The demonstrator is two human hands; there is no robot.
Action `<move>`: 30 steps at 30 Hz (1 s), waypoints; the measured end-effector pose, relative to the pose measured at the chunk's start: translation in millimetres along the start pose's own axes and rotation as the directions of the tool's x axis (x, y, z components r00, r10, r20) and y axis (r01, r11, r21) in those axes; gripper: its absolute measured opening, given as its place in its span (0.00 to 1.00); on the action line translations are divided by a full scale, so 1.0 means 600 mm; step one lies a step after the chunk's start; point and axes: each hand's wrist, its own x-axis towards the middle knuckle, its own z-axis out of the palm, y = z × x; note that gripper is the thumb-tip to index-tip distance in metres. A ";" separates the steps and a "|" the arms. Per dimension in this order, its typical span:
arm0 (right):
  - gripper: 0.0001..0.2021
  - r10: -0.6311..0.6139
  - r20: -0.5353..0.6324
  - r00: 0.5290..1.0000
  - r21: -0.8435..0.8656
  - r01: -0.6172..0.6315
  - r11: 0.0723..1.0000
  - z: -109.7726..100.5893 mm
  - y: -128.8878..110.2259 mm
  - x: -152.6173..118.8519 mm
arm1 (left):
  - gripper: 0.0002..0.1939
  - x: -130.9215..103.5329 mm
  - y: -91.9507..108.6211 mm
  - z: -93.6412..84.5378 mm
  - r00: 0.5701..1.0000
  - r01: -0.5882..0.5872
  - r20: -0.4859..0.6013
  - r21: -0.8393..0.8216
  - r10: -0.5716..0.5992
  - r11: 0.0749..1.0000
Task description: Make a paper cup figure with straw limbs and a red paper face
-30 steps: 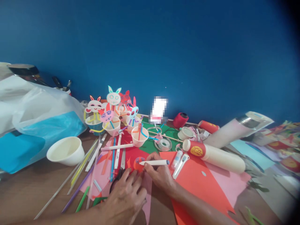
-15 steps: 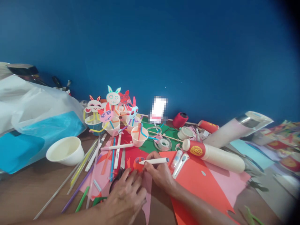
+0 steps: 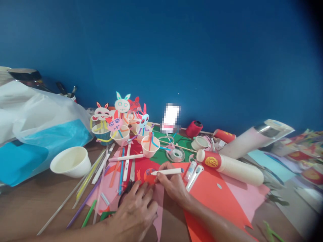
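At the far left a white and blue plastic bag (image 3: 37, 134) slumps on the wooden table (image 3: 32, 205), and just right of it, nearer the viewer, stands an empty white paper bowl (image 3: 70, 162). Right of the bowl a fan of coloured straws (image 3: 93, 183) lies across the table, running from near left to far right. Behind the straws, toward the blue wall, a cluster of paper-cup rabbit figures (image 3: 121, 121) stands upright, with one plain cup (image 3: 150, 146) holding straw pieces just in front of them. In the near middle the left hand (image 3: 135, 210) lies flat, fingers spread and palm down, pressing on pink paper (image 3: 158, 201) beside an orange round cut-out (image 3: 149, 175); it grips nothing. Just right of it the right hand (image 3: 173, 186) is closed around a white marker (image 3: 168, 171), held nearly level with its tip pointing left and resting on the cut-out, which lies on red paper between the two hands. Beyond the right hand, a roll of clear tape (image 3: 177, 154) sits on green paper. Right of the marker, a glue stick (image 3: 189, 170) and a white utility knife (image 3: 195, 176) lie side by side on an orange sheet (image 3: 214, 198). Farther right a sleeve of stacked cups (image 3: 232, 166) lies on its side, with a red thread spool (image 3: 194, 128) behind it near the wall.
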 end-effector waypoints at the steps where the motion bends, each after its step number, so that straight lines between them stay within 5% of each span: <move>1: 0.03 0.000 0.002 1.000 0.008 0.000 1.000 0.000 0.001 0.000 | 0.10 0.000 0.000 -0.001 1.000 -0.003 -0.002 -0.001 0.003 1.000; 30: 0.04 -0.022 -0.060 0.998 0.027 0.023 0.999 -0.003 0.003 0.005 | 0.09 0.004 -0.005 -0.002 1.000 -0.021 -0.008 0.012 0.021 1.000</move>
